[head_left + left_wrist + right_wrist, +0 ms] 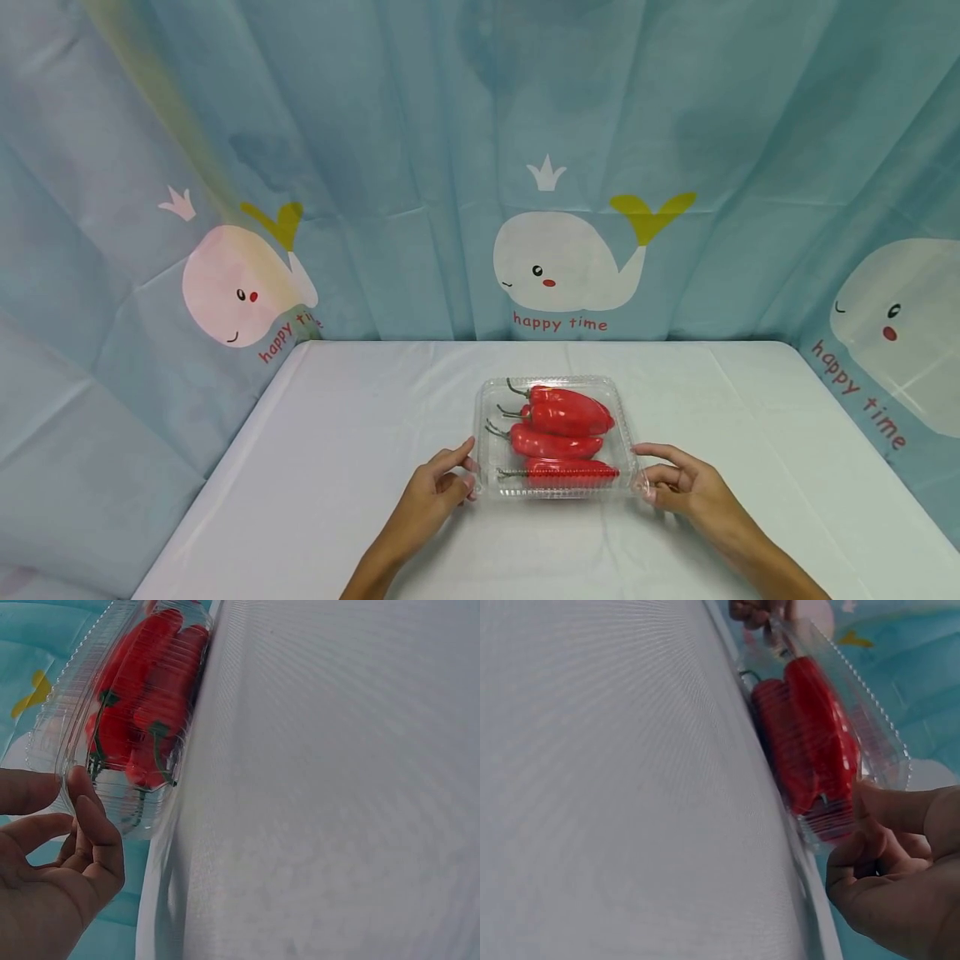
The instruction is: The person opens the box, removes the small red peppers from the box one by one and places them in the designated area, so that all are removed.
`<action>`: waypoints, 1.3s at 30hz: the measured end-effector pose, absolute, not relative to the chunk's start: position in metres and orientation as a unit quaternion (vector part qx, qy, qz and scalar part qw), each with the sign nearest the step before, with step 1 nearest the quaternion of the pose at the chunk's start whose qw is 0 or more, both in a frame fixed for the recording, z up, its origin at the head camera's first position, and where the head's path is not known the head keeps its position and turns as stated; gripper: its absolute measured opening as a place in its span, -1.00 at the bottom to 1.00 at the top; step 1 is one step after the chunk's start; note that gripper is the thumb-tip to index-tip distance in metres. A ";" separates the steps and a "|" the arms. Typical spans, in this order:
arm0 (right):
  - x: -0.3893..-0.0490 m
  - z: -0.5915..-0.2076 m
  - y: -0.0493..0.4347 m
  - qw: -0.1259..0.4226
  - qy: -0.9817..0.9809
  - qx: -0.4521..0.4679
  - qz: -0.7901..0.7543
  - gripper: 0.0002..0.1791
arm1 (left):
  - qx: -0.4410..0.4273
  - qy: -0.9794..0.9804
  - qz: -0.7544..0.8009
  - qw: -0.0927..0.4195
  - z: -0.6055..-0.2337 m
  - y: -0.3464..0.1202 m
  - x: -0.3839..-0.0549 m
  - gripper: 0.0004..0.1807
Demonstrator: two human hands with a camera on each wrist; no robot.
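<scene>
A clear plastic clamshell box (486,446) stands on the white-covered table, its ridged rim facing up. Inside lie several red peppers (558,442) side by side, green stems pointing left. At the box's near left corner, my left hand (435,492) pinches the rim between thumb and fingertips; the left wrist view has this left hand (64,862) right at the plastic edge. My right hand (690,487) pinches the near right corner, and the same right hand (900,862) shows curled fingers there in the right wrist view.
The white tablecloth (360,417) spreads around the box to the table's edges. Behind and at both sides hangs a light blue curtain (420,167) printed with whales, crowns and "happy time" lettering.
</scene>
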State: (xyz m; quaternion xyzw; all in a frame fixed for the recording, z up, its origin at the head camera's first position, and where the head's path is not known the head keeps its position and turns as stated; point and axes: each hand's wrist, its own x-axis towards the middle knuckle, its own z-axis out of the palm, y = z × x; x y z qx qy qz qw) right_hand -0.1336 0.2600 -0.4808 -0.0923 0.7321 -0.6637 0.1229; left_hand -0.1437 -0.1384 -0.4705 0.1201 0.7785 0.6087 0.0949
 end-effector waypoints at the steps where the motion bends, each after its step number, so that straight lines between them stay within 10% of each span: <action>1: -0.133 -0.480 0.260 0.127 0.732 -0.088 -0.663 -0.37 | 0.120 0.779 0.608 0.095 -0.470 -0.138 -0.144 -0.38; 39: -0.135 -0.475 0.269 0.154 0.727 -0.118 -0.659 -0.42 | 0.115 0.771 0.618 0.101 -0.472 -0.142 -0.142 -0.26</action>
